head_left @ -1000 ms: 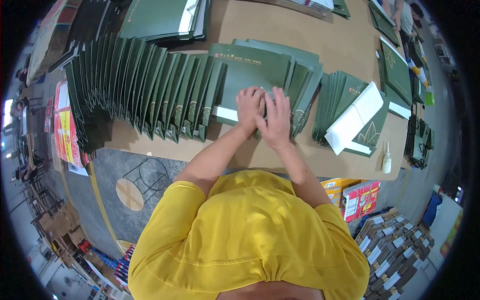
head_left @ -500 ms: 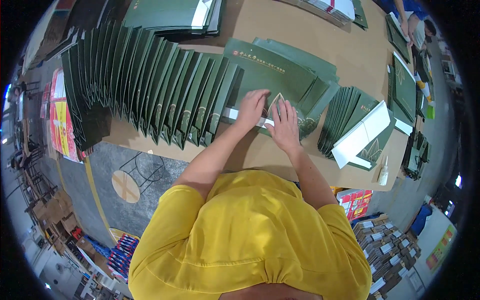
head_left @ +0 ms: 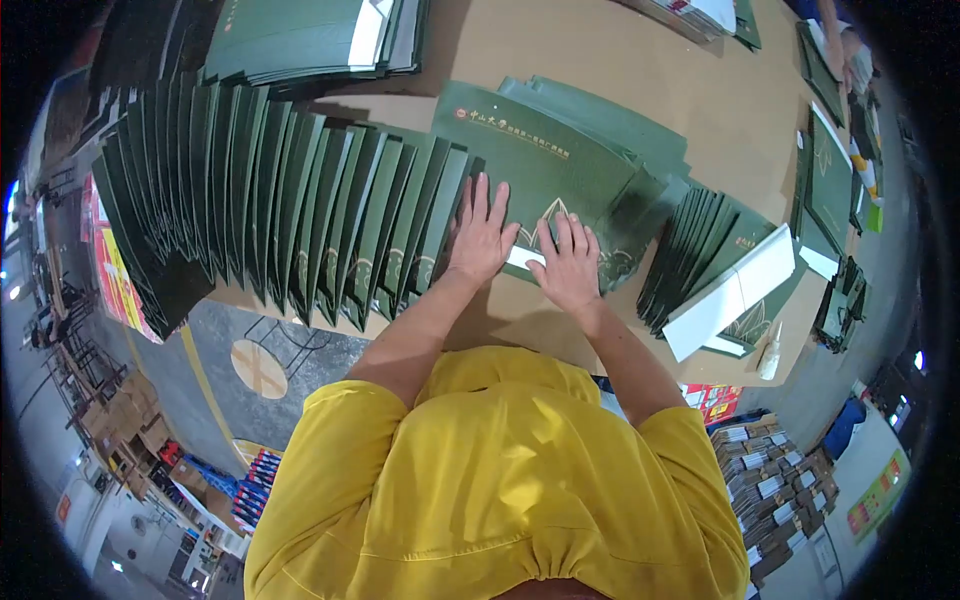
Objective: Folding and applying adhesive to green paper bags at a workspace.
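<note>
A flat green paper bag (head_left: 530, 150) with gold print lies in front of me, on top of other green sheets. My left hand (head_left: 482, 238) rests palm down on its left part, fingers stretched toward the far side. On the bag's near part lies my right hand (head_left: 569, 265), fingers spread beside the gold leaf pattern. A short white strip (head_left: 525, 260) shows between the two hands. To the left, a long fanned row of green paper bags (head_left: 270, 200) stands on edge, its right end close to my left hand.
On the right, a smaller fanned stack of green bags (head_left: 690, 255) has a white folded sheet (head_left: 735, 290) beside it. A small bottle (head_left: 770, 355) stands at the brown table's (head_left: 620, 45) near right edge. More green pieces (head_left: 290, 40) are stacked at the far left. Another person works at the far right.
My left hand has shifted left off the white strip, and its fingers have straightened out flat. The right hand stays on the bag in nearly the same place. The view has tilted slightly.
</note>
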Action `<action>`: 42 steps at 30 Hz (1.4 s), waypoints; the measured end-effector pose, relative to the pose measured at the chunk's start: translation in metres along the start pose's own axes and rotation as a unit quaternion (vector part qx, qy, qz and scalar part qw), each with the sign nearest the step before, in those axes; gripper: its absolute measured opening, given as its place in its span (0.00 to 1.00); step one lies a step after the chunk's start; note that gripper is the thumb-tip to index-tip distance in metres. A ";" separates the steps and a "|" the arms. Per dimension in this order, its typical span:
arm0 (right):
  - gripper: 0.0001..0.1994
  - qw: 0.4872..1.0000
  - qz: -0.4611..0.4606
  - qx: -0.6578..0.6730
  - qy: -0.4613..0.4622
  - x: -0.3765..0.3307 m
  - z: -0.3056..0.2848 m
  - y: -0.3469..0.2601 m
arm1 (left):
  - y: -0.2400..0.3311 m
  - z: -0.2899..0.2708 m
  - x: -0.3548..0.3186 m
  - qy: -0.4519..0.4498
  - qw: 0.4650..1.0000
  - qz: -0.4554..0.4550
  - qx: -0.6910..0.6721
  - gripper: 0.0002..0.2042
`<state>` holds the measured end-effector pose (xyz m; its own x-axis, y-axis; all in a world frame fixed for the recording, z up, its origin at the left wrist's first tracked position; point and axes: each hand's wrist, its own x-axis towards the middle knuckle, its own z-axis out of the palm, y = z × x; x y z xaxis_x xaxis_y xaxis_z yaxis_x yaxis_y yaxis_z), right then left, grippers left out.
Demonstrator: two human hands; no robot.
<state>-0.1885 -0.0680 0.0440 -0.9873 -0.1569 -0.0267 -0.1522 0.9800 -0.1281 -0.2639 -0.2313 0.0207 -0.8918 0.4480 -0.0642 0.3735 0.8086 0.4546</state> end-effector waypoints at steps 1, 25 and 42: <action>0.32 1.000 -0.001 -0.006 0.010 0.001 0.003 0.001 | 0.000 0.002 0.001 0.000 1.000 -0.001 -0.012 0.33; 0.34 1.000 0.011 -0.009 -0.015 0.041 0.012 -0.002 | -0.018 -0.027 0.021 0.016 0.979 -0.125 -0.158 0.29; 0.34 0.999 0.009 0.026 -0.040 0.046 -0.001 -0.017 | -0.029 -0.009 0.025 0.013 0.984 -0.135 -0.111 0.30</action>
<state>-0.2314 -0.0922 0.0464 -0.9828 -0.1497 -0.1084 -0.1290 0.9756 -0.1777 -0.2996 -0.2471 0.0139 -0.9582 0.2158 -0.1877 0.0593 0.7919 0.6078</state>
